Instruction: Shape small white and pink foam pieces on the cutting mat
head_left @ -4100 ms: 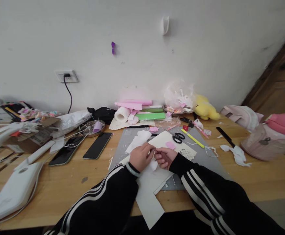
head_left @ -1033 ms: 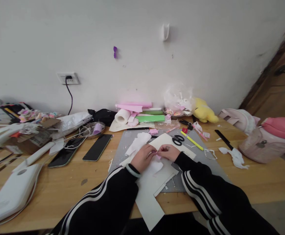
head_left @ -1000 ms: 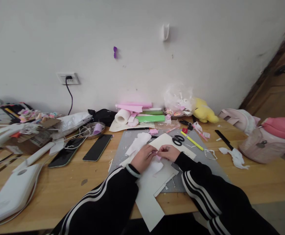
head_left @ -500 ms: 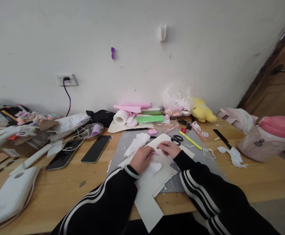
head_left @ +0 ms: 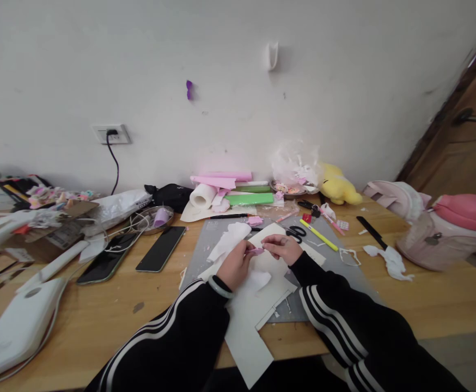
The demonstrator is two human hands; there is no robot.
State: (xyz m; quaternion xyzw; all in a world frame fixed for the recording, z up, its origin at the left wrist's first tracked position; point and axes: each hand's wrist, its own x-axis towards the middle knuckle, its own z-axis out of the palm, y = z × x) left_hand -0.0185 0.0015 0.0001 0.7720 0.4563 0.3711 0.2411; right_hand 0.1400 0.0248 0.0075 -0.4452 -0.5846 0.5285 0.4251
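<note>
A small pink-purple piece (head_left: pixel 255 252), thin like paper, is pinched between the fingertips of my left hand (head_left: pixel 236 263). The fingers of my right hand (head_left: pixel 282 248) are closed in a pinch at its right end. Both hands are above white card (head_left: pixel 249 348) that spreads over a grey cutting mat (head_left: pixel 205 239). Crumpled white tissue (head_left: pixel 230 239) lies beyond my left hand, and another white scrap (head_left: pixel 258 281) is just below the fingers. Black-handled scissors (head_left: pixel 296 234) rest right behind my right hand.
A yellow marker (head_left: pixel 318 235) and a dark comb-like strip (head_left: pixel 371 231) lie to the right. Rolls of pink and green paper (head_left: pixel 249 198) stand at the back with a yellow plush toy (head_left: pixel 338 185). Two phones (head_left: pixel 161 249) and a white power bank (head_left: pixel 17 332) occupy the left side.
My right fingertips have come to the right end of the pink-purple piece, which now shows between both hands. The left hand's fingers have shifted slightly; the things around have stayed put.
</note>
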